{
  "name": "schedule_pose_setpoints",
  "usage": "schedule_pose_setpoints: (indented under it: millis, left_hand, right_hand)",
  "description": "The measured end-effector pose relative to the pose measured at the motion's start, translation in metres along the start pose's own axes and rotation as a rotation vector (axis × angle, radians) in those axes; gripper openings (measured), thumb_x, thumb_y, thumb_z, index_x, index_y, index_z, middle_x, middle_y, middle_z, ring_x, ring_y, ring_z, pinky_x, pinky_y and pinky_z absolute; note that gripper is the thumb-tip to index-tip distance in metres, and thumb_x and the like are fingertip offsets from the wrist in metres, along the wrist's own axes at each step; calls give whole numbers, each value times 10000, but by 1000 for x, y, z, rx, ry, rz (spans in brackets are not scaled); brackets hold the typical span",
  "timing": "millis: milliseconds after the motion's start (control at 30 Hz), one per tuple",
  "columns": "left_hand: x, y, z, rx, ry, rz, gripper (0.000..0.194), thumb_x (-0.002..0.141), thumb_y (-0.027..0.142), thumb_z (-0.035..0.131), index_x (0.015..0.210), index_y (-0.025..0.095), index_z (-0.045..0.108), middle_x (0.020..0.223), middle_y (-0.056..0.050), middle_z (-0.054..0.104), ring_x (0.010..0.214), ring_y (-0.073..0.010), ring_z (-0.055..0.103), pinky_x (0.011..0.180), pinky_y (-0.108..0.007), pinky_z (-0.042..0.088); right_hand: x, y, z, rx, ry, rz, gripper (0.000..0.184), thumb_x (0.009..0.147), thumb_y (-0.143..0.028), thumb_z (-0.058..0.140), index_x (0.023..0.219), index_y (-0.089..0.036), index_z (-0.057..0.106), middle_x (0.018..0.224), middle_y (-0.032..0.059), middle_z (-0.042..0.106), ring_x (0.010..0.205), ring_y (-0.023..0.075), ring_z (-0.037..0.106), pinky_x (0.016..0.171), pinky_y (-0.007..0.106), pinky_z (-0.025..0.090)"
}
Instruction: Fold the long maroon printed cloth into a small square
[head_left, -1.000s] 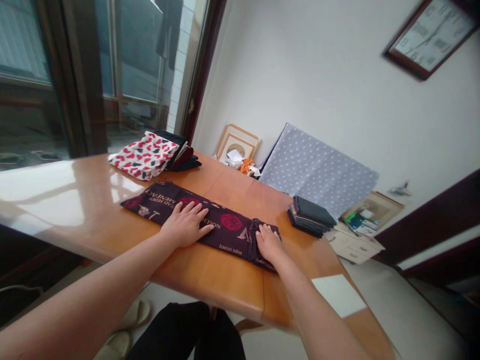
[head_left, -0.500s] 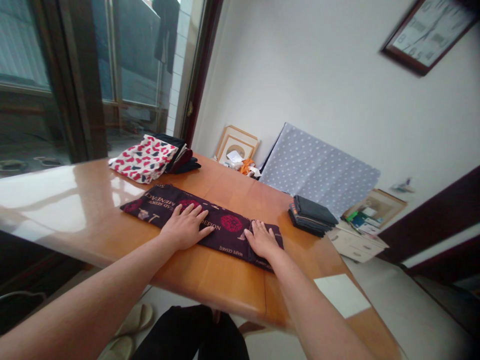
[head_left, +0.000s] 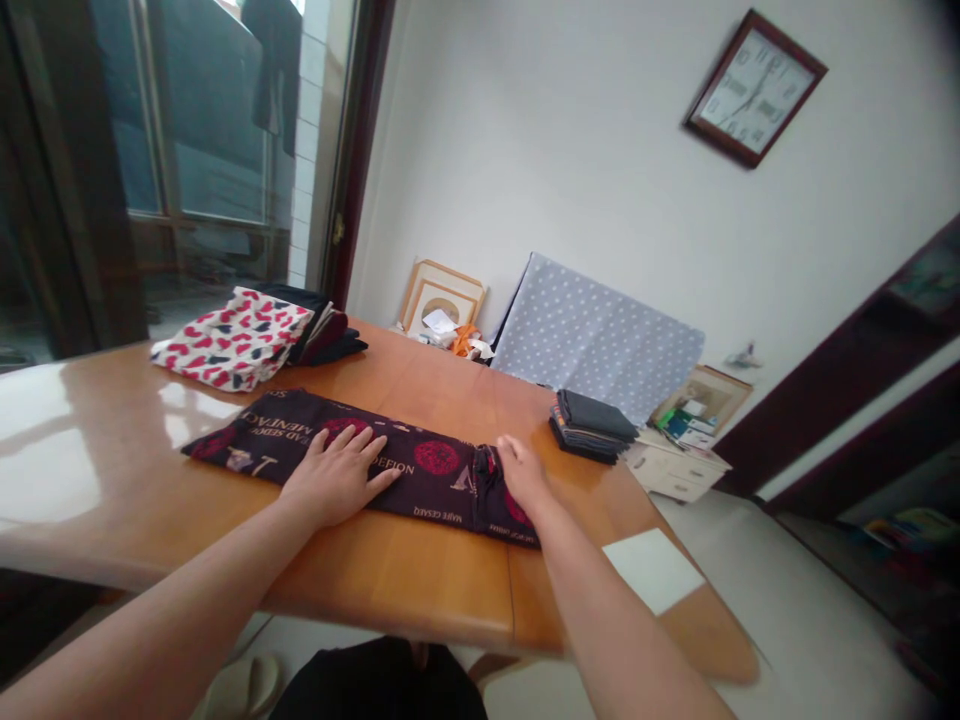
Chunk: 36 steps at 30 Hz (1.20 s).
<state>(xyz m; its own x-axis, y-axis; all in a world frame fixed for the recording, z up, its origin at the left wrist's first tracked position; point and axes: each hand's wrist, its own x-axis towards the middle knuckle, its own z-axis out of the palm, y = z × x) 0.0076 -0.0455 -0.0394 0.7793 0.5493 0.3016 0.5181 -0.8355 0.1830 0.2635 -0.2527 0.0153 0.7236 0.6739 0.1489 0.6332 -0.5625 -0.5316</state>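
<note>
A dark purple garment (head_left: 420, 495) with gold lettering and red round motifs lies folded into a long strip on the table. My left hand (head_left: 331, 476) rests flat on its middle, fingers spread. At the garment's right end, my right hand (head_left: 523, 474) is closed on the cloth with its fingers curled at the far edge. The fabric is bunched up beside these fingers, which are partly hidden.
A white cloth with red and dark hearts (head_left: 236, 340) lies by a pile of dark folded clothes (head_left: 330, 335) at the left. Farther right are a dark folded stack (head_left: 592, 425) and a pale sheet (head_left: 654, 570) on the wooden table (head_left: 405, 575).
My right hand has gone from lying flat on the garment to gripping its right end, where the fabric has bunched. My left hand stays flat. The camera view has turned right.
</note>
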Motion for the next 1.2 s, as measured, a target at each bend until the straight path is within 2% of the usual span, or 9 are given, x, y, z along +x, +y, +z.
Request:
schedule_pose_setpoints:
  millis: [67,167,233,300,433,633,933,1067,1200]
  left_hand:
    - [0,2,-2,-2,-3,-4,810,911,793,310,1510,287,511,1611,-112,440,1522,-375,287,1210,-601,139]
    - [0,4,-4,-6,6,-9,812,910,794,308,1507,283,515,1603,-115,451,1513,-377,304,1208,-603,143]
    - [0,4,-4,-9,19,-3,819,912,793,303,1500,267,524,1603,-122,450,1507,-380,313,1208,-603,147]
    - [-1,5,-5,-12,40,6,832,915,790,302,1491,236,533,1599,-138,452,1505,-380,318,1211,-598,148]
    - [-5,9,-10,-5,113,14,849,922,778,311,1477,177,540,1574,-168,477,1502,-381,323,1229,-593,100]
    - [-11,12,-22,-8,227,-25,653,995,641,305,1410,222,587,1514,-124,555,1473,-332,382,1255,-563,32]
    - [-14,8,-22,-83,389,-63,405,1013,486,404,1159,219,672,1256,-119,701,1257,-309,573,1230,-544,169]
    - [-14,7,-21,-112,426,-59,336,999,448,455,1119,218,668,1195,-117,714,1196,-302,602,1192,-523,254]
    - [-15,7,-21,-138,433,-54,283,987,419,484,1079,225,667,1151,-112,715,1158,-295,610,1166,-506,292]
  right_hand:
    - [-1,15,-21,23,98,112,531,1023,-491,336,1329,-178,637,1351,126,674,1289,213,594,1046,295,454]
    - [-11,37,-41,72,112,267,391,945,-486,511,1037,-176,731,995,114,770,1015,246,707,794,284,534]
    - [-22,47,-43,126,64,346,327,891,-474,598,853,-175,724,763,84,739,789,232,713,638,270,511]
    - [-31,51,-39,193,5,412,307,857,-457,641,754,-173,691,635,62,687,619,205,668,540,263,468]
    - [-41,46,-30,326,-80,478,195,810,-358,674,756,-171,657,628,45,686,505,161,610,478,248,436]
    - [-38,18,-43,345,-40,410,108,760,-268,665,717,-188,607,594,11,660,521,148,611,497,232,449]
    - [-13,-48,-60,88,-35,211,186,681,-251,714,564,-186,584,465,-18,559,480,130,553,459,224,339]
    - [0,-79,-52,-46,-64,130,142,671,-244,725,589,-181,627,492,-13,592,531,136,586,485,216,340]
    - [9,-105,-28,-136,-88,66,89,686,-260,737,706,-187,689,629,11,688,649,151,645,548,208,389]
